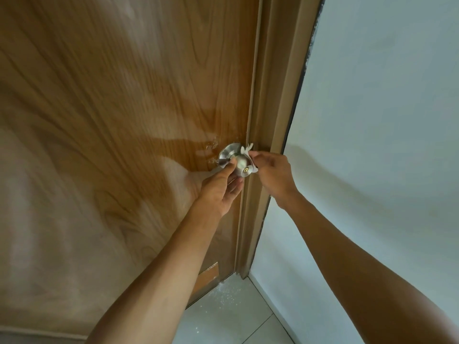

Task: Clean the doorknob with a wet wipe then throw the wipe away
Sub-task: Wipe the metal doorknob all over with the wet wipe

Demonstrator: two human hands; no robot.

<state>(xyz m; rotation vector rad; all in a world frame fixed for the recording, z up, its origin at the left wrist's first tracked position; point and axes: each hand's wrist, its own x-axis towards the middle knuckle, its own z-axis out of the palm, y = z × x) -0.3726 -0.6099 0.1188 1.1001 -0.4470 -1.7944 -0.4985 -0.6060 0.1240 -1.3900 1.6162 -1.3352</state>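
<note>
Wiping underway: both hands, left hand (223,187) and right hand (272,173), pinch wipe (248,148) looped behind doorknob (240,163) at door (111,120) edge; disposal remains.

The wooden door (124,120) carries a silver doorknob (238,161); the tiled floor (236,316) (pale) holds scattered white specks (227,295).

I am finding no readable text, label, brand, number or sign anywhere in my view. The face of the doorknob (242,165) is showing only a small brass keyhole, with no marking around it that I can make out.
</note>
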